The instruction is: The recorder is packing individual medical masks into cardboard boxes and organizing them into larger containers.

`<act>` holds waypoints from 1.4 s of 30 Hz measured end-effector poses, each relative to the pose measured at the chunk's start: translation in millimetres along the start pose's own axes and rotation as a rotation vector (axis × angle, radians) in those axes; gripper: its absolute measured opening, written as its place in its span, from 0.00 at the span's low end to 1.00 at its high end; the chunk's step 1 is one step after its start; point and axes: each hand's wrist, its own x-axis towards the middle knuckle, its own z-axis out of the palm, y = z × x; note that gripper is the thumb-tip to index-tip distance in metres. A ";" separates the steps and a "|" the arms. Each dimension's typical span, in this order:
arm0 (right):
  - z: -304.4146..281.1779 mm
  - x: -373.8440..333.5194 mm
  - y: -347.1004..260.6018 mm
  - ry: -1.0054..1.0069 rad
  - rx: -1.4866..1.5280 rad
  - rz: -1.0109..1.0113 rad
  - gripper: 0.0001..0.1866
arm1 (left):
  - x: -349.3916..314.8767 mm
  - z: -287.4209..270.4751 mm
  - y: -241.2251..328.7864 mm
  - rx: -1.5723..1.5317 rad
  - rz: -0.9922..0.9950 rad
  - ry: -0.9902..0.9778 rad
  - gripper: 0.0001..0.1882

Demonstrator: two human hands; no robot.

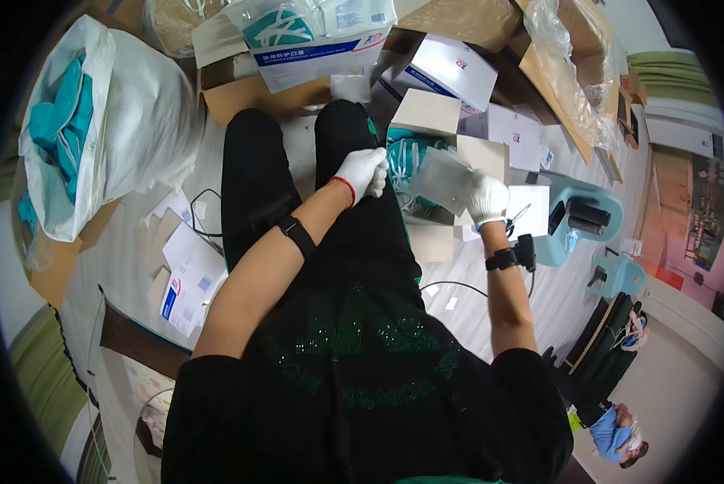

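Note:
My left hand [364, 173], in a white knit glove with a red cuff edge, is closed above my right thigh. Whatever it may hold is hidden by the fingers. A white glove also covers my right hand [488, 200], which grips the edge of a clear plastic bag [442, 176]. The bag looks flat and hangs over an open carton [428, 111] beside my right knee. Inside that carton lie green face masks [405, 158] with white straps, partly covered by the bag.
A large white sack [140, 113] of green masks stands at left. Ahead is a white box [321, 63] holding bagged masks. Flattened white cartons [192, 274] lie on the floor at left. White boxes [450, 73] and a blue plastic stool [608, 202] stand at right. Farther off, a person [612, 436] sits.

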 end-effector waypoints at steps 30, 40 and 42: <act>-115.5 12.9 40.4 0.206 1.102 0.506 0.14 | -25.5 108.7 15.0 0.319 0.223 -0.059 0.13; -155.7 252.8 331.8 0.461 2.221 0.454 0.19 | -16.3 40.6 44.0 0.408 0.298 0.154 0.12; -160.6 291.9 273.5 0.475 2.119 0.388 0.23 | -28.7 23.5 57.1 0.338 0.343 0.292 0.10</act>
